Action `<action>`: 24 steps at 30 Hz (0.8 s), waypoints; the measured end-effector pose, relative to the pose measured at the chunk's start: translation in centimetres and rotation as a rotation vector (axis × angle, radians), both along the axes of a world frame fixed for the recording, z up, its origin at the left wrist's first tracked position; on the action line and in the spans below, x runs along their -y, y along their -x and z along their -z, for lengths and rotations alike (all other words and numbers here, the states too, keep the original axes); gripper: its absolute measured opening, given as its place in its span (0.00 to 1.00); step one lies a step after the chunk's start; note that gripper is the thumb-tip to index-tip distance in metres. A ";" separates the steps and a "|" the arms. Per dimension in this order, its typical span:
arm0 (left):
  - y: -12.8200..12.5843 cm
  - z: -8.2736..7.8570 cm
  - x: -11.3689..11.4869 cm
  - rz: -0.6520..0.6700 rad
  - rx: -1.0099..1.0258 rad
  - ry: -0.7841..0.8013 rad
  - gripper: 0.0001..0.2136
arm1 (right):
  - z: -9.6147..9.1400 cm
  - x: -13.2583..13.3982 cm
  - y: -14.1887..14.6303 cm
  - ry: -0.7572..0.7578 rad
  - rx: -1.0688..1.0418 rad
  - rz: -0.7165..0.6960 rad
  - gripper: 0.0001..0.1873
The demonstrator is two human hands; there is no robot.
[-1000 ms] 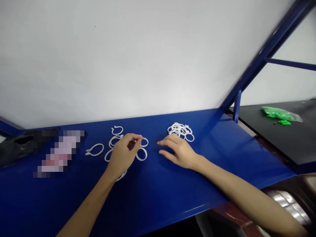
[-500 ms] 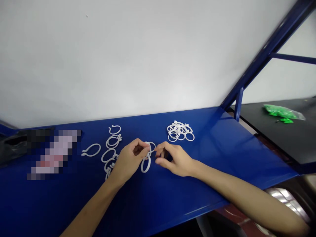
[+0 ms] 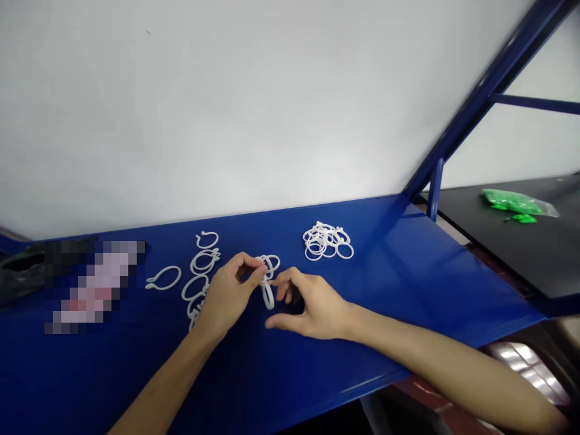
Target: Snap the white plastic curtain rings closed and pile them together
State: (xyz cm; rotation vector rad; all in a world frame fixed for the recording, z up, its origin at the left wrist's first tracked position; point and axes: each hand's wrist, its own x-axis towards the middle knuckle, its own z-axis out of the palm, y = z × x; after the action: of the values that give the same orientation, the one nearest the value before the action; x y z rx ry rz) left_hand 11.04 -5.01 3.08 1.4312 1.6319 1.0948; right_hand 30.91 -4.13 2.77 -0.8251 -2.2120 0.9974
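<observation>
My left hand [image 3: 226, 294] pinches a white plastic ring [image 3: 267, 293] between thumb and fingers just above the blue shelf [image 3: 317, 356]. My right hand [image 3: 308, 302] meets it from the right, its fingertips pinching the same ring. A second ring [image 3: 270, 262] lies just behind them. Loose white rings [image 3: 199, 275] lie scattered left of my left hand. A heap of several white rings [image 3: 327, 241] sits further back to the right.
A blurred-out object [image 3: 93, 284] lies at the shelf's left end beside something dark [image 3: 20, 272]. A white wall stands right behind the shelf. A blue frame post [image 3: 480, 96] rises at the right. A green bag [image 3: 516, 202] rests on a black surface [image 3: 521, 248].
My left hand lifted a ring from the scattered group and brought it right. My right hand left the shelf near the heap and came in to grip the same ring.
</observation>
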 end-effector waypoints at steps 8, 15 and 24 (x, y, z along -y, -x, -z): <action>0.6 0.5 -0.7 -0.044 0.132 0.003 0.17 | 0.6 -0.9 -0.2 -0.100 -0.047 0.124 0.13; 3.7 0.1 -1.3 -0.199 -0.571 -0.145 0.16 | 0.1 -1.6 -0.7 -0.150 -0.090 0.173 0.15; 0.5 -1.3 0.4 0.197 -0.393 -0.119 0.16 | 0.0 -1.2 -0.5 -0.053 -0.243 0.178 0.13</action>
State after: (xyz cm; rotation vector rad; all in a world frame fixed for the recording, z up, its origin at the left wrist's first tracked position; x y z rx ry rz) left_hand 10.56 -5.38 4.33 1.9358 1.6605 0.8466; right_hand 31.38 -2.92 2.77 -0.8148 -1.9158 0.8979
